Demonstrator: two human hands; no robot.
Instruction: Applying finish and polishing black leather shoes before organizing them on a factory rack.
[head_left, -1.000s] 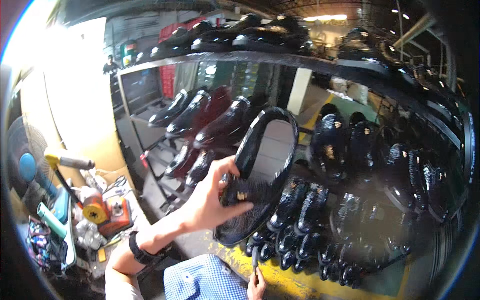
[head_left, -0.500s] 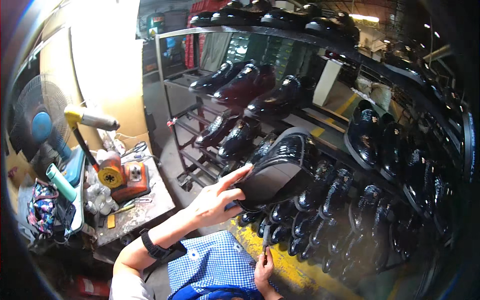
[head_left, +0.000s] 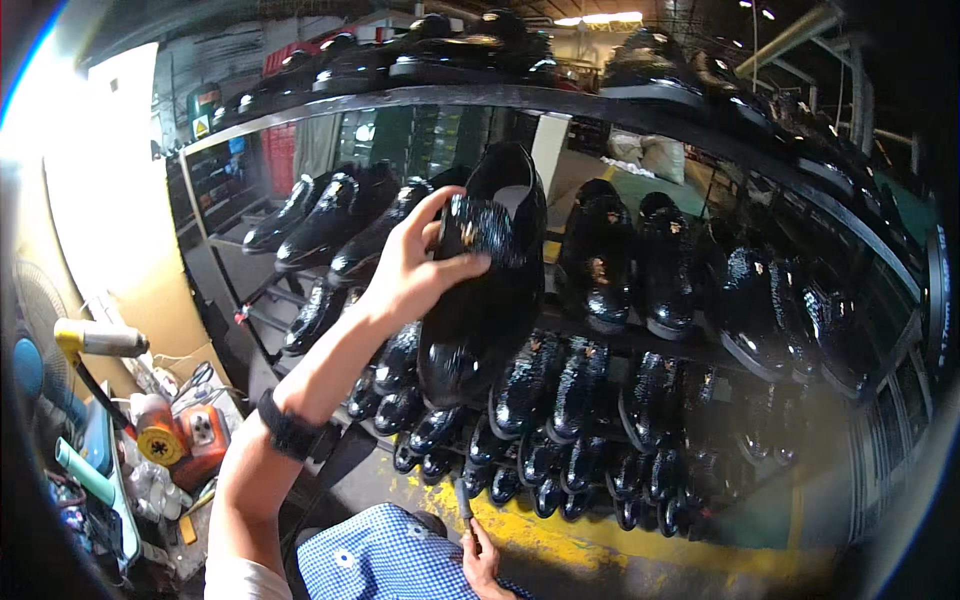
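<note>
Head view shows the left hand (head_left: 415,270) raised on an outstretched arm, fingers wrapped over the vamp of a glossy black shoe (head_left: 487,280), gripping it toe-down against the middle tier of the shoe rack (head_left: 640,110). Half a second ago the shoe sat lower and lay nearly flat; it now stands steeper and higher. The right hand (head_left: 482,560) pinches a thin dark tool (head_left: 462,500) near the lap.

The left hand (head_left: 415,265) is now raised higher and farther toward the rack (head_left: 700,120), carrying the black shoe (head_left: 485,280) from a sideways tilt to toe-down, level with the rack's middle row.
</note>
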